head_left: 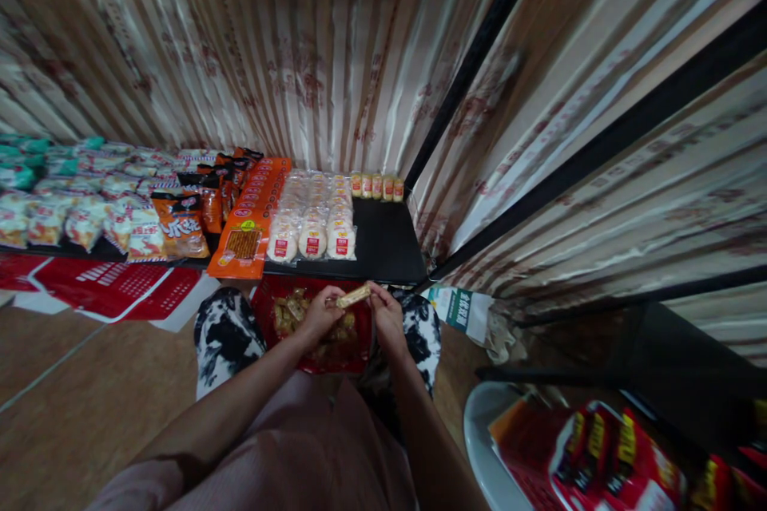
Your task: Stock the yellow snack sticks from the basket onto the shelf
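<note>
Left hand [320,313]: I see it closed, fingers pinching one end of a small wrapped snack bar [353,295].
Right hand [388,318]: closed too, pinching the bar's other end.
Snack bar: held level between both hands, just above a red bag [315,363] of similar wrapped pieces resting on my lap.
Counter [383,243]: black, straight ahead, carrying rows of round white cakes [312,239], an orange packet [244,243] and chip bags [180,225].
Lower right: red packets [590,451] near a white stool [479,431].
</note>
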{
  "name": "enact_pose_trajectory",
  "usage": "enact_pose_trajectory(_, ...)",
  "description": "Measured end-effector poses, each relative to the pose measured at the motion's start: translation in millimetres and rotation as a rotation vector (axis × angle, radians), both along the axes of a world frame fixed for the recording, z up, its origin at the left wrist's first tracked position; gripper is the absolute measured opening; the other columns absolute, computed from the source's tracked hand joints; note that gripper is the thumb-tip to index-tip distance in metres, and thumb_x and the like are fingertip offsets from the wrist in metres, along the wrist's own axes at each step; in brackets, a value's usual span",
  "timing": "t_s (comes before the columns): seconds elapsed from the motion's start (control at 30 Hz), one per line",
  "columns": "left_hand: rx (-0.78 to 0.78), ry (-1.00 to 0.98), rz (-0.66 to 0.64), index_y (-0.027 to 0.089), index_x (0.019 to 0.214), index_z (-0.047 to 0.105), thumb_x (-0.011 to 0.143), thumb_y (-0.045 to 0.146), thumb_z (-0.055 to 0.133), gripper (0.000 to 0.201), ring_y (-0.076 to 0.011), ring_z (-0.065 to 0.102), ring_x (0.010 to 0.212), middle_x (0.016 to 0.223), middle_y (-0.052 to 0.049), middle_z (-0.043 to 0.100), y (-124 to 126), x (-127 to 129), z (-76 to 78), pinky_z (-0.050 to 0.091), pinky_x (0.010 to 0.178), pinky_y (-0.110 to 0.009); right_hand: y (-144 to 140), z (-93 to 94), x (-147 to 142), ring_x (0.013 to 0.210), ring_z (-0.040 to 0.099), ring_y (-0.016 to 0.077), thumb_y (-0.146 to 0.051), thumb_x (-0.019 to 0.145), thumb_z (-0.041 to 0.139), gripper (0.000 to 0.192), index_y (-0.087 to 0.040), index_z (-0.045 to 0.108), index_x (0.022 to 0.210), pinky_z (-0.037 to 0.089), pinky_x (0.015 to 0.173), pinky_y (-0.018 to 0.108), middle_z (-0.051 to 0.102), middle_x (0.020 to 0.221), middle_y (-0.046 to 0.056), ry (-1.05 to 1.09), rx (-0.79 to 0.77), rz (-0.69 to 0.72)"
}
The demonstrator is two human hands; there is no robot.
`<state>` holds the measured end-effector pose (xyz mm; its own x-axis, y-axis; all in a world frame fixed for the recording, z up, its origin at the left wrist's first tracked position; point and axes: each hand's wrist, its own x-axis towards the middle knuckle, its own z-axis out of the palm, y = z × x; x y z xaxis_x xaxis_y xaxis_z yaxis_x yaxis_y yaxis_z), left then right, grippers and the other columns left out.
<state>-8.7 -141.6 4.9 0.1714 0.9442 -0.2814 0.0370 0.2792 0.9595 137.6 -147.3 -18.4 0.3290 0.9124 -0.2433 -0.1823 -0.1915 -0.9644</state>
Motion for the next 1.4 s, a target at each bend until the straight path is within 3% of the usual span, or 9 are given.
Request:
enact_pose_trajectory(0.33, 0.219, 0.147, -0.003, 0.018, 0.088, 0.056, 0.065, -0.002, 0.045, 0.033, -0.0113, 0.055, 0.083, 0.098, -0.002, 0.052, -5.7, 3.2, -10.4, 0.046, 0.071, -0.020, 1.7, 13.3, -6.3, 0.094, 0.063, 0.0205, -0.045, 0.070, 0.061, 0.040, -0.017, 0.067, 0.098, 0.051, 0.080, 0.030, 0.069, 0.105, 0.008, 0.137, 0.065, -0.019)
enact_pose_trajectory(0.57, 0.405, 0.260, -0.079, 0.019, 0.090, 0.058, 0.066, -0.001, 0.047, 0.033, -0.0167, 0.052, 0.098, 0.099, -0.004, 0.055, -9.3, 5.9, -10.6, 0.043, 0.089, -0.029, 4.0, -1.1, -3.8, 0.087, 0.066, 0.0215, -0.046, 0.069, 0.062, 0.048, -0.016, 0.064, 0.106, 0.053, 0.073, 0.032, 0.068, 0.108, 0.010, 0.098, 0.055, -0.021)
enact_pose_trajectory(0.8, 0.409, 0.232, -0.053, 0.019, 0.087, 0.060, 0.067, -0.001, 0.046, 0.032, -0.0164, 0.053, 0.099, 0.099, -0.005, 0.056, -9.4, 7.9, -9.4, 0.043, 0.091, -0.030, 4.2, -1.5, -1.5, 0.088, 0.066, 0.0221, -0.043, 0.068, 0.061, 0.042, -0.018, 0.065, 0.102, 0.053, 0.074, 0.033, 0.067, 0.112, 0.010, 0.079, 0.055, -0.022)
enact_pose_trajectory(1.13, 0.398, 0.235, 0.039, 0.019, 0.080, 0.064, 0.067, -0.001, 0.046, 0.031, -0.0157, 0.055, 0.097, 0.096, -0.004, 0.059, 14.0, 6.9, -3.5, 0.044, 0.092, -0.031, 0.0, 0.2, 1.9, 0.084, 0.067, 0.0239, -0.047, 0.062, 0.065, 0.042, -0.018, 0.067, 0.092, 0.054, 0.076, 0.037, 0.072, 0.096, 0.009, 0.022, 0.016, 0.039)
enact_pose_trajectory(1.4, 0.372, 0.255, 0.001, 0.020, 0.076, 0.065, 0.067, 0.000, 0.048, 0.028, -0.0145, 0.058, 0.086, 0.086, -0.002, 0.063, 29.1, 11.6, -2.0, 0.047, 0.086, -0.029, -4.0, -2.4, 8.0, 0.086, 0.066, 0.0216, -0.047, 0.071, 0.058, 0.037, -0.019, 0.068, 0.093, 0.053, 0.080, 0.034, 0.070, 0.095, 0.008, -0.356, 0.084, 0.124)
